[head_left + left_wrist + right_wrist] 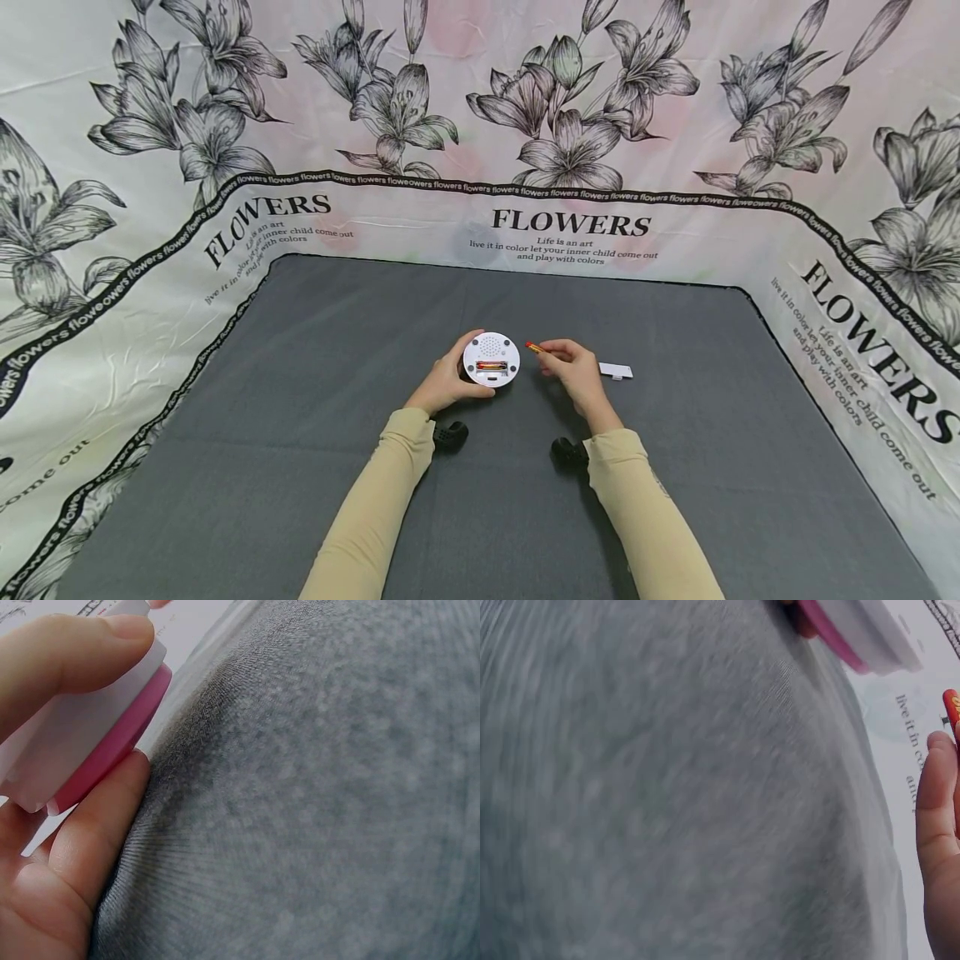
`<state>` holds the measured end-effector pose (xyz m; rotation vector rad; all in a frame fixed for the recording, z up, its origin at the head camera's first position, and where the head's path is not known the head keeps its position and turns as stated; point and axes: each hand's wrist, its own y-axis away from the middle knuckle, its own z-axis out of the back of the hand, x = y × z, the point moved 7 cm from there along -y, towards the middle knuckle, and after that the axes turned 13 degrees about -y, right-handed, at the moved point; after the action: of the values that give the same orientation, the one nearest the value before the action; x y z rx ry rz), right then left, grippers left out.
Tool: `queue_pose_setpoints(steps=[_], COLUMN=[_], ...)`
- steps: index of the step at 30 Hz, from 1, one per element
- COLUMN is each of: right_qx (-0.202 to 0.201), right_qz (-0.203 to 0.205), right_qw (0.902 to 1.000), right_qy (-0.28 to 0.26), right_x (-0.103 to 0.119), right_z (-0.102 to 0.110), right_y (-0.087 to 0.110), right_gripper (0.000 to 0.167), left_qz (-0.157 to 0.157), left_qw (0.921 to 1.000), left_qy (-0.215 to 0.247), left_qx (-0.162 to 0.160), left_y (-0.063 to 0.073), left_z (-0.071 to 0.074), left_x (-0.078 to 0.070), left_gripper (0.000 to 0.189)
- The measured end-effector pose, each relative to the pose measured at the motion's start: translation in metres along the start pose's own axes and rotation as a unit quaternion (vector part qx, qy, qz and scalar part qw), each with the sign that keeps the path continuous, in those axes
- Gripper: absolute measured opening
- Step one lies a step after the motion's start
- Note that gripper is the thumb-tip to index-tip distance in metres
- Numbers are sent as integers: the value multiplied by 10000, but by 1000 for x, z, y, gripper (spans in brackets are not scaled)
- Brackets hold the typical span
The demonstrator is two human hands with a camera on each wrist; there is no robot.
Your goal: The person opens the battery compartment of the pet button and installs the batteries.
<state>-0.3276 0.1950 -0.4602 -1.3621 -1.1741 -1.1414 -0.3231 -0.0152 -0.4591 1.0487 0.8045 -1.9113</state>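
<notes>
Battery loading, it seems: left hand (444, 383) clamps round white-and-pink plastic device (491, 353), right hand (576, 377) pinches red-orange cylindrical battery (533, 347); next calls for alignment

Looks bright and evenly lit in the head view, with soft shadows on the dark grey cloth-covered table (225, 500) beside the beige fabric right sleeve (645, 508). Turns dimmer in both wrist views, smearing the weave; softens the round white-and-pink plastic device (866, 634) in the right.
</notes>
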Motion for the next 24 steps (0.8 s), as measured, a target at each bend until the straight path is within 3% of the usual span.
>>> queue_pose_setpoints(steps=[12,24], right_qx=[15,646], right_qz=[132,103], right_qw=[9991,9944], right_qy=[-398,-826], right_x=[14,16], right_z=[-14,-33], right_y=[1,4], right_gripper=[30,33], left_qz=[60,-72], left_qw=[10000,9999], left_qy=[63,110], left_qx=[47,31], left_y=[1,0], left_z=[0,0], left_x=[-1,-1], left_gripper=[95,94])
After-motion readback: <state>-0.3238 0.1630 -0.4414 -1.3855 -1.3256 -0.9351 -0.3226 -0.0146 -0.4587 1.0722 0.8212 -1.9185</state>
